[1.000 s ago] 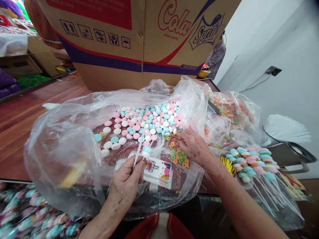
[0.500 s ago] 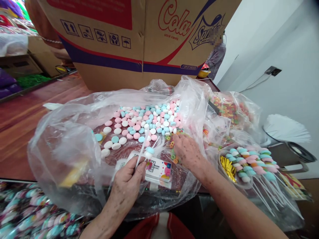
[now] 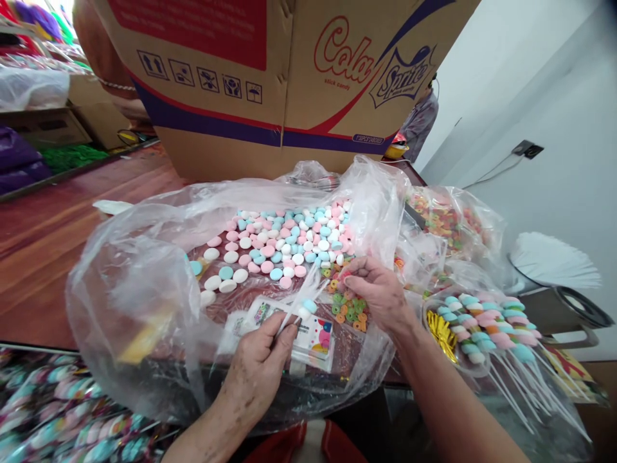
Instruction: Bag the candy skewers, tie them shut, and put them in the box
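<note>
My left hand (image 3: 264, 352) is closed around several thin white sticks (image 3: 304, 287). A blue-and-white marshmallow (image 3: 307, 308) sits by its fingertips, apparently on one of the sticks. My right hand (image 3: 378, 292) pinches a small reddish gummy ring (image 3: 344, 276), partly hidden by the fingers. Below it lie loose green and orange gummy rings (image 3: 350, 310) on clear plastic. Farther back spreads a heap of pink, blue and white marshmallows (image 3: 284, 239). Printed cards (image 3: 315, 337) lie stacked under the left fingertips.
A large cardboard box (image 3: 231, 151) stands at the back. At right, marshmallow skewers (image 3: 491, 321) rest across a clear tub with gold ties (image 3: 441, 337). Behind them are a bag of gummy rings (image 3: 448, 215) and a metal jug (image 3: 559, 308) by white sticks. Wrapped skewers (image 3: 62, 405) fill the lower left.
My right hand has lifted from the gummy rings and turned, now pinching one and uncovering the green and orange rings. My left hand has shifted slightly right, its sticks tilting further right.
</note>
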Tool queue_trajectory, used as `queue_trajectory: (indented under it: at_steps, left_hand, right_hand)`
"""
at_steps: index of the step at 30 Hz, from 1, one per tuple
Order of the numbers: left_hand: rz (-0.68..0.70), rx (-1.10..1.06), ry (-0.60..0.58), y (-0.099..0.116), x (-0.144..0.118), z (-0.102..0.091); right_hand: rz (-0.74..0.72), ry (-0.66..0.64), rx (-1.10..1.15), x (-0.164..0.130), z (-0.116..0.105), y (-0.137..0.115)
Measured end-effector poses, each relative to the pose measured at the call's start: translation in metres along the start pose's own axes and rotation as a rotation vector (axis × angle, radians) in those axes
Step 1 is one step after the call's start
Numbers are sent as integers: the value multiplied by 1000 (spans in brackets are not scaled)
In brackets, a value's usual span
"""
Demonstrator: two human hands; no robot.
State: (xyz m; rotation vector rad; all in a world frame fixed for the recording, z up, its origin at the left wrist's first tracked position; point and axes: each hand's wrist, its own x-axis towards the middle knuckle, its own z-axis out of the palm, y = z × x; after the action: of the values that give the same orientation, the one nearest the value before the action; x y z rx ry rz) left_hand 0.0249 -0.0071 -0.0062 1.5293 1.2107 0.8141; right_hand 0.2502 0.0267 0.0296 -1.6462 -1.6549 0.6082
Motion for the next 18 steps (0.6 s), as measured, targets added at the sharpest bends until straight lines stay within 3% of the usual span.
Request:
queue_trajectory:
  at_steps: [3,5,13,18]
  left_hand:
    - [20,27,-26,3,0,3]
    - [34,43,-21,6,0,4]
    - [38,108,-23,14,2,5]
    - [18,101,-28,13,4,4]
  right_hand:
    - [130,-7,725,-3,-2,-1]
    - [191,-32,982,-5,-2,-2]
    - [140,-70,919,-7,5,2]
    - [10,-38,695,-9,8,3]
